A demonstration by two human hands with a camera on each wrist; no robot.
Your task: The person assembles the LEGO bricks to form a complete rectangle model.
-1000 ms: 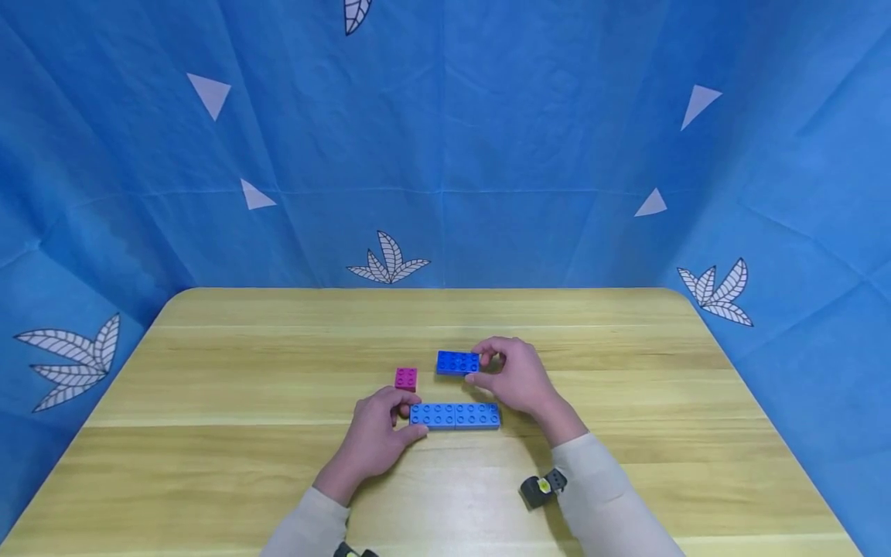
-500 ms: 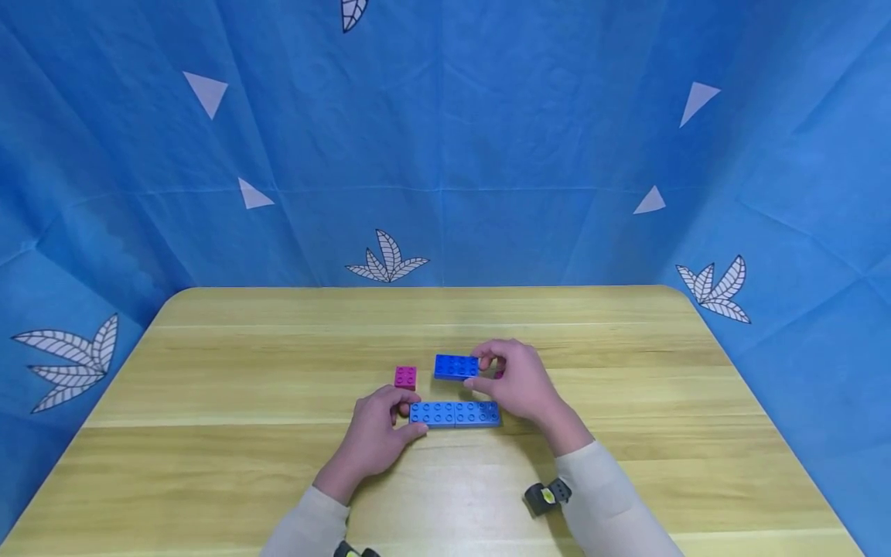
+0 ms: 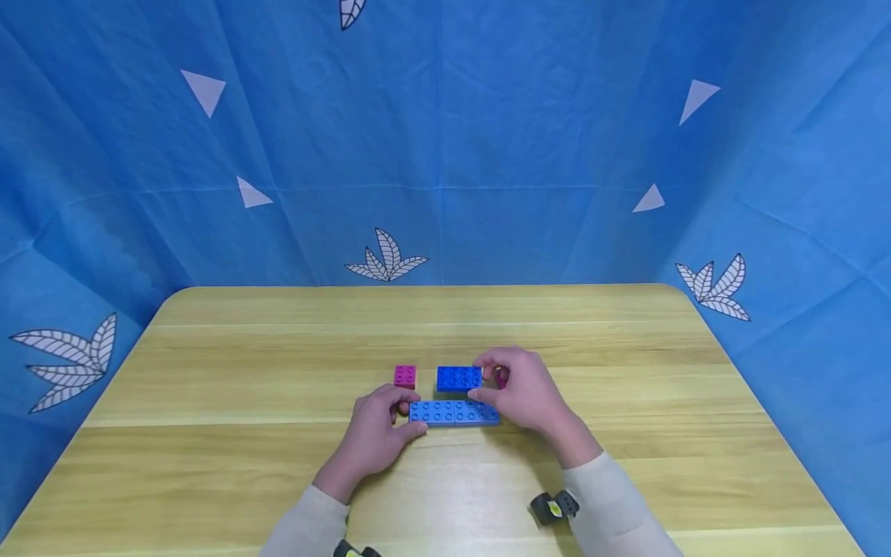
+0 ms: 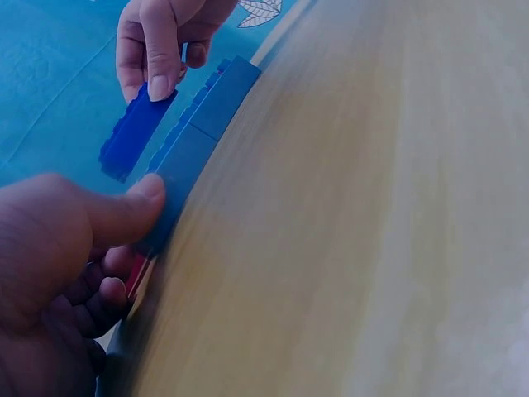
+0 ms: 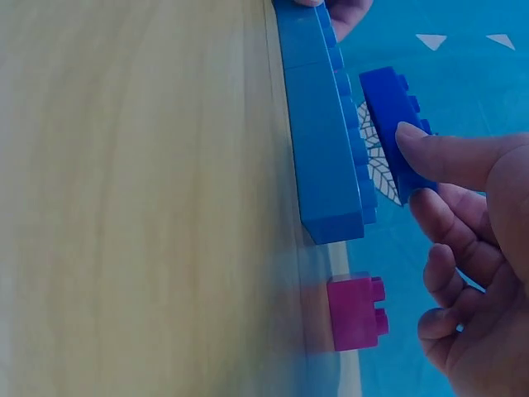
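Two light blue toy bricks [image 3: 454,414] lie end to end in a row on the table. At the row's left end my left hand [image 3: 374,429] pinches it, thumb on the near side and fingers on the far side. My right hand [image 3: 530,388] pinches a dark blue brick [image 3: 459,378] by its right end. In the right wrist view this dark blue brick [image 5: 388,124] hangs in the air, studs facing up, higher than the light blue row [image 5: 322,149]. The row's far right part is partly covered by my right thumb in the head view.
A small pink brick [image 3: 405,376] stands just beyond my left fingertips. Another pink brick [image 5: 354,314] sits past the row's right end, mostly hidden by my right hand in the head view. Behind the wooden table [image 3: 278,340] hangs a blue patterned cloth [image 3: 445,139].
My right hand has brought the dark blue brick nearer to me, close to the light blue row. A pink brick now shows behind that hand. My left hand has stayed in place.
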